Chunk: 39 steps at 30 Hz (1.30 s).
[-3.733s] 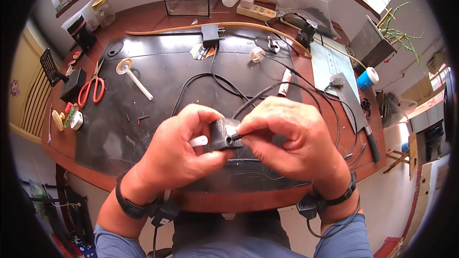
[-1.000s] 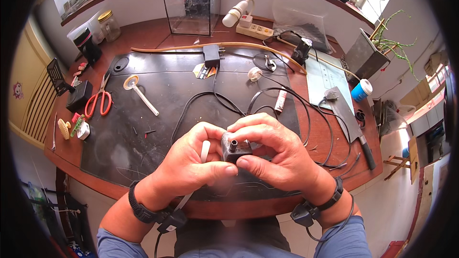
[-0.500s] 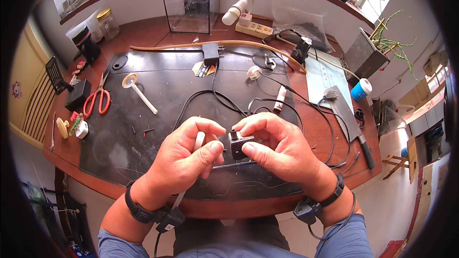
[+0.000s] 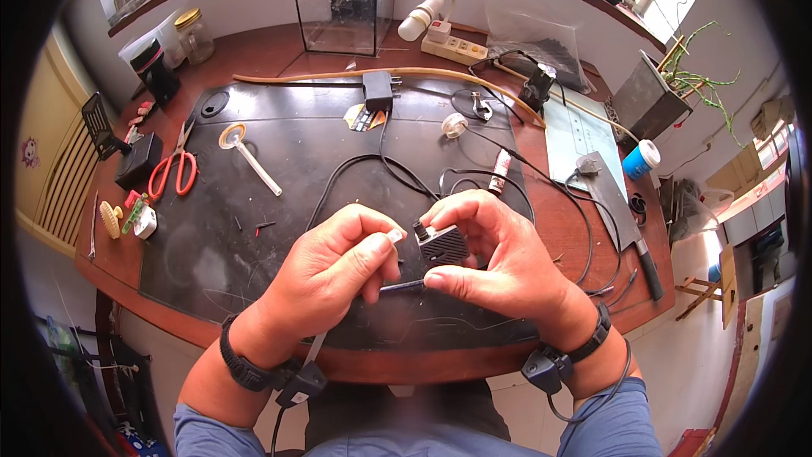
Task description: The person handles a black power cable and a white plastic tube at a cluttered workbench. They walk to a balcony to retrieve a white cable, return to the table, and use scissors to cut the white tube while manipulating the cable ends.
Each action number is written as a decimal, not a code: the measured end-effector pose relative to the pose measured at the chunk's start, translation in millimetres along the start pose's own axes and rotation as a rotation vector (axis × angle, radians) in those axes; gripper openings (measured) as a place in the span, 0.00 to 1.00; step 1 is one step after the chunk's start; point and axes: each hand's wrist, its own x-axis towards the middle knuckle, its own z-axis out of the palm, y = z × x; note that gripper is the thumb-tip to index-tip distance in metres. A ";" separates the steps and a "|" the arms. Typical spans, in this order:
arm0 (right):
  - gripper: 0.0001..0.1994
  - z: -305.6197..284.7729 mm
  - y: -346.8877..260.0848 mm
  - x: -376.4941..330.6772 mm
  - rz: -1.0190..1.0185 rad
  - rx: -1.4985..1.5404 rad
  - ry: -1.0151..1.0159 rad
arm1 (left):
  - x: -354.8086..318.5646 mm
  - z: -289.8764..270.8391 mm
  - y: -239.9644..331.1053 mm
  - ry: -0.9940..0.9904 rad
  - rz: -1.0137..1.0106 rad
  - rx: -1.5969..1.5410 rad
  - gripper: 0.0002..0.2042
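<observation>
My right hand (image 4: 516, 254) grips a small black water pump (image 4: 441, 245) with a ribbed face and a short black nozzle on top. Its fingers wrap the far side, while the thumb sits lower, apart from the ribbed face. Just left of the pump, my left hand (image 4: 334, 267) pinches a small white piece (image 4: 395, 236) between thumb and forefinger, its tip pointing at the nozzle; the rest is hidden. A thin dark rod (image 4: 402, 286) shows between the hands, and I cannot tell whether it is held. Both hands are over the black mat (image 4: 254, 275).
Red-handled scissors (image 4: 173, 171) and a clear tube with a round end (image 4: 256, 169) are at the left. Black cable (image 4: 342, 171) loops behind my hands from a plug adapter (image 4: 377, 91). A cleaver (image 4: 611, 203) lies at right; a glass tank (image 4: 342, 30) stands at the back.
The pump has turned so its ribbed face shows more, and my right thumb has dropped off it. My left fingers have closed further, with the white piece's tip now showing near the nozzle.
</observation>
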 end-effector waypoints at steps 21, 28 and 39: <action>0.26 3.1 -10.9 1.3 -0.036 -0.228 -0.056 | -4.2 0.8 2.4 -0.079 0.093 0.132 0.14; 0.25 3.8 -15.3 2.6 -0.001 -0.208 -0.112 | -2.1 -1.3 -3.9 -0.090 0.150 0.198 0.07; 0.24 1.3 -13.5 2.8 -0.016 -0.246 -0.146 | -3.1 -0.2 -8.0 -0.085 0.160 0.216 0.03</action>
